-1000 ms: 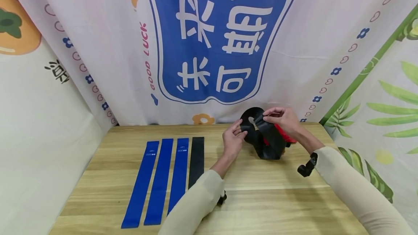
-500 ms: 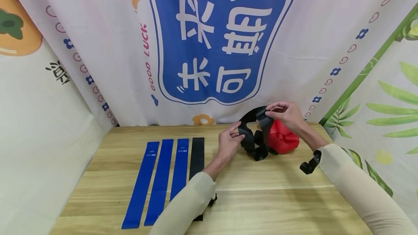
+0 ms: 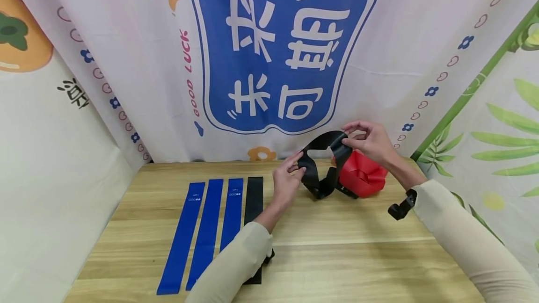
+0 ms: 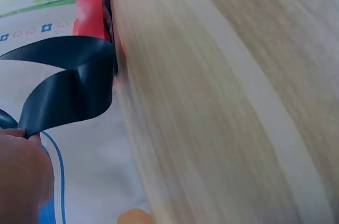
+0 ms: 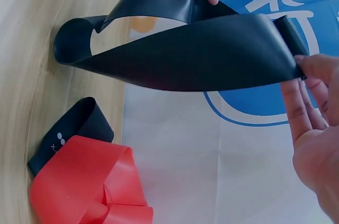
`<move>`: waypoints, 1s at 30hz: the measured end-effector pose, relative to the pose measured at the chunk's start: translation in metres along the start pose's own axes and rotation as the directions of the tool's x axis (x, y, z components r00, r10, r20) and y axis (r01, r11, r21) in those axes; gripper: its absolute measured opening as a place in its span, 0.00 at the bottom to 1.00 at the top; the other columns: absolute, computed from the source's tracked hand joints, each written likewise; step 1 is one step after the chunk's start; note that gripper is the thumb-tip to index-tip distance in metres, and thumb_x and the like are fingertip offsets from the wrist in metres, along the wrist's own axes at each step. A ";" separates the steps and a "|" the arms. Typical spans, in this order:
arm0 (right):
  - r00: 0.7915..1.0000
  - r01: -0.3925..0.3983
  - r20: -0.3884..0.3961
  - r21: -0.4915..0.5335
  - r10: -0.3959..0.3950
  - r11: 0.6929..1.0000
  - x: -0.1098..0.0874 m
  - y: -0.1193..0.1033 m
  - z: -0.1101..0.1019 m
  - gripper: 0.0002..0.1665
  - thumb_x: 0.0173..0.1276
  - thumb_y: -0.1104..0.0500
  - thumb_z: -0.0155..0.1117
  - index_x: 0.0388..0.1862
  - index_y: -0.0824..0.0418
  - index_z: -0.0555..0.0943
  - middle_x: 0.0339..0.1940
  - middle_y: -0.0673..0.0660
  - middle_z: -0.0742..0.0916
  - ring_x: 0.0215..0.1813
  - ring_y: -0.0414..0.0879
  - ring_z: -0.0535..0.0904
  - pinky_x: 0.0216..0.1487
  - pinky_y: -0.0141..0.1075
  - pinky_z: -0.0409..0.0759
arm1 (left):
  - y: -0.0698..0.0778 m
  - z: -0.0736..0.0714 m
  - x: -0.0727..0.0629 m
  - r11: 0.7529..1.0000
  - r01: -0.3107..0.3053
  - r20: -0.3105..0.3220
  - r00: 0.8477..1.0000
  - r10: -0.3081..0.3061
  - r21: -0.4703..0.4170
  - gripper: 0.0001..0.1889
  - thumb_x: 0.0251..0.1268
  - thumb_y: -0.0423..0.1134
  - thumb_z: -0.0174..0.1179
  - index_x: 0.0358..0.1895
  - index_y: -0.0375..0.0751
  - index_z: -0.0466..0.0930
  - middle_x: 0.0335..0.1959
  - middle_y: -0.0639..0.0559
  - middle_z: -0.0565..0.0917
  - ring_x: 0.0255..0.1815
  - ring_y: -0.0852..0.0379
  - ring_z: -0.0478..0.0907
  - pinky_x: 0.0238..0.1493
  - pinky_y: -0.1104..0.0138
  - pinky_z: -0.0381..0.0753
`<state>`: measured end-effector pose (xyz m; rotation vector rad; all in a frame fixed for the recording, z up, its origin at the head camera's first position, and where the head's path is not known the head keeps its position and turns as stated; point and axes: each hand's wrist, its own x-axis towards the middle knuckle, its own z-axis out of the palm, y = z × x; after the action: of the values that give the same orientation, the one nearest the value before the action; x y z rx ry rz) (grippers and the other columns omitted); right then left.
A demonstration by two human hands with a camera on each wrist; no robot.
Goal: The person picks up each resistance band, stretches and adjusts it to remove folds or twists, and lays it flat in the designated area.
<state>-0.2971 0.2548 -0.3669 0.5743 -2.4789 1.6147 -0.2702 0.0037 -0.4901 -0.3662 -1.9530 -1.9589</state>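
Both hands hold up a looped black resistance band over the back of the table. My left hand pinches its left side, and my right hand pinches the upper right edge between thumb and fingers. In the right wrist view the loop hangs wide and slightly twisted, its lower bend close over the wood. Beside it, a crumpled red band rests on the table at the right. Another black band with small white print lies partly under the red one.
Three blue bands lie flat in a row on the left of the wooden table. A flat black band lies to their right, partly covered by my left sleeve. A printed curtain hangs behind the table's back edge.
The black band has come up and left, away from the red band, and its loop has spread wider. My left hand has shifted left, my right hand slightly up; more of the red band shows.
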 end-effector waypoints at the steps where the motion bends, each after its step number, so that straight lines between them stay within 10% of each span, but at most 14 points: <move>1: 1.000 -0.003 -0.002 -0.007 0.003 1.000 0.001 -0.001 0.000 0.20 0.70 0.69 0.73 0.59 0.73 0.83 0.49 0.73 0.88 0.37 0.41 0.92 0.41 0.34 0.90 | 0.000 -0.001 0.000 1.000 0.003 -0.011 1.000 -0.003 -0.001 0.24 0.66 0.20 0.68 0.64 0.38 0.86 0.68 0.41 0.83 0.57 0.45 0.87 0.55 0.64 0.87; 17: 0.995 -0.046 -0.098 -0.115 0.034 0.992 0.002 -0.003 -0.001 0.14 0.75 0.71 0.63 0.55 0.70 0.88 0.54 0.70 0.89 0.40 0.37 0.90 0.47 0.22 0.84 | 0.001 -0.012 0.003 0.998 0.004 -0.050 0.999 -0.007 -0.059 0.26 0.68 0.22 0.67 0.68 0.37 0.81 0.64 0.42 0.86 0.58 0.47 0.87 0.57 0.65 0.86; 30: 0.992 -0.040 -0.124 -0.064 0.032 0.997 0.002 -0.004 -0.005 0.14 0.79 0.68 0.58 0.52 0.72 0.88 0.52 0.72 0.89 0.42 0.32 0.88 0.51 0.24 0.84 | 0.003 -0.009 -0.002 0.998 -0.022 -0.002 1.000 0.022 -0.059 0.15 0.67 0.21 0.67 0.53 0.38 0.92 0.53 0.45 0.91 0.55 0.50 0.89 0.51 0.70 0.86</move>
<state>-0.2976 0.2574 -0.3607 0.4109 -2.4557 1.5241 -0.2669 -0.0049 -0.4879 -0.3994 -1.8859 -2.0054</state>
